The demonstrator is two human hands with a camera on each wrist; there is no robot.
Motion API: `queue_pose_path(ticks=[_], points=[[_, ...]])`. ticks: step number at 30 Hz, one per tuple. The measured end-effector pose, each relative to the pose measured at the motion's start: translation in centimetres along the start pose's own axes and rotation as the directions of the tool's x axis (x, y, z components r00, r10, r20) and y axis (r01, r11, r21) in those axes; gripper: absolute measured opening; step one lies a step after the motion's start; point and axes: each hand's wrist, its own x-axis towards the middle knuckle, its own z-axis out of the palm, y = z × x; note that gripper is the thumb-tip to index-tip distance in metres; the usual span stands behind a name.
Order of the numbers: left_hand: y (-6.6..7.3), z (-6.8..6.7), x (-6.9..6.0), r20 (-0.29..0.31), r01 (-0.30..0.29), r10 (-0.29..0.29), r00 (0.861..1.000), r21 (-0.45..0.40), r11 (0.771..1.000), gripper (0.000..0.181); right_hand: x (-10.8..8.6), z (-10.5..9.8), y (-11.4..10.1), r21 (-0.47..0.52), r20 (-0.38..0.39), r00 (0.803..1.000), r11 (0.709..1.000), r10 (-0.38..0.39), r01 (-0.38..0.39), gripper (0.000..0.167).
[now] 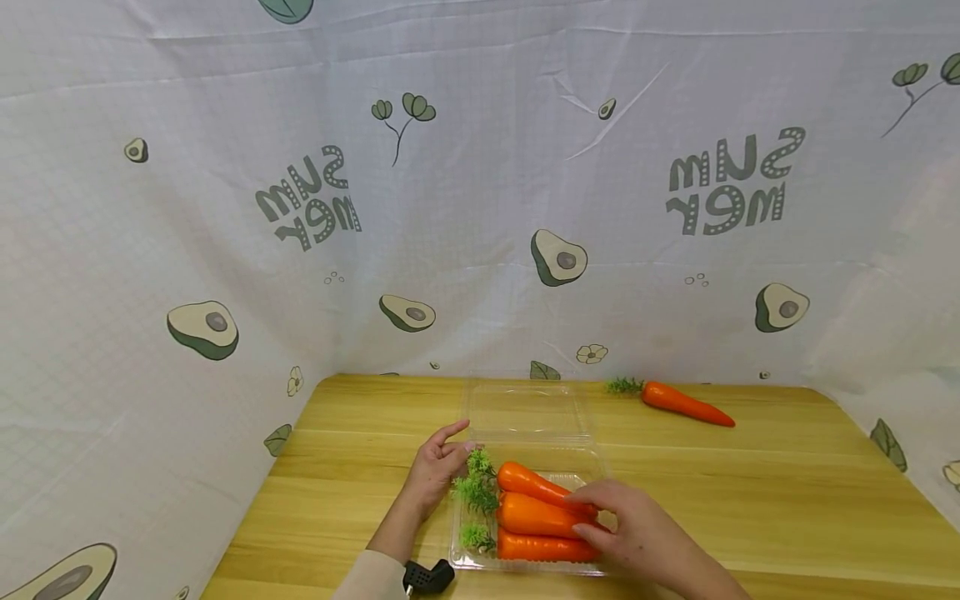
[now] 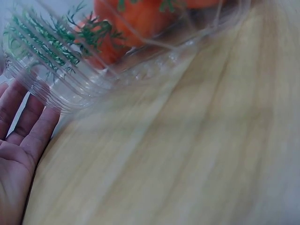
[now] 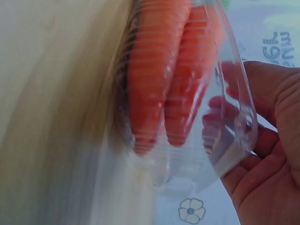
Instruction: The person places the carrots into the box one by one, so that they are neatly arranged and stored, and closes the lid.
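Carrots [image 1: 536, 514] are orange with green tops [image 1: 477, 493], the sleeve [image 1: 377, 577] beige; the tabletop [image 1: 360, 475] shows yellow-brown wood grain, and the white cloth [image 1: 480, 192] bears green-and-cream avocados [image 1: 198, 331], leaves [image 1: 888, 444] and grey-green lettering [image 1: 723, 208]

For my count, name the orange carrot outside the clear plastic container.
The tapered orange carrot at the back of the wooden tabletop; three others lie in the container.
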Motion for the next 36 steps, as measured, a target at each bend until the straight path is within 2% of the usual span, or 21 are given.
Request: queue_pose_path(ticks=[6, 9, 15, 21, 25, 29, 36], points=[[-0.1, 0.0, 0.0, 0.014, -0.001, 0.001, 1.000, -0.018, 1.000, 0.060, -0.1, -1.2, 0.2, 0.008, -0.060, 0.996, 0.998, 0.062, -0.061, 0.034], [-0.1, -0.1, 0.0, 0.023, -0.012, 0.013, 1.000, -0.023, 1.000, 0.062, -0.1, -1.9, 0.5, -0.021, -0.126, 0.991, 0.999, 0.044, -0.047, 0.033], [-0.2, -0.1, 0.0, 0.017, -0.007, 0.008, 1.000, -0.020, 1.000, 0.061, 0.1, -3.3, 1.7, -0.042, -0.270, 0.959, 0.994, 0.085, -0.100, 0.030], [-0.2, -0.1, 0.1, 0.005, 0.025, -0.025, 1.000, -0.026, 0.999, 0.059, 0.6, -4.9, 3.5, -0.101, -0.367, 0.926, 0.986, 0.087, -0.133, 0.030], [-0.1, -0.1, 0.1, 0.009, 0.020, -0.020, 1.000, -0.027, 0.999, 0.060, 1.0, -5.7, 5.0, -0.091, -0.393, 0.913, 0.984, 0.108, -0.155, 0.033], [-0.2, -0.1, 0.1, 0.008, 0.012, -0.012, 1.000, -0.020, 1.000, 0.060, 1.4, -6.2, 6.5, -0.069, -0.397, 0.909, 0.983, 0.128, -0.169, 0.037], [-0.2, -0.2, 0.1, 0.001, 0.020, -0.020, 1.000, -0.021, 1.000, 0.059, 2.0, -6.7, 8.8, -0.089, -0.416, 0.896, 0.973, 0.156, -0.211, 0.039]])
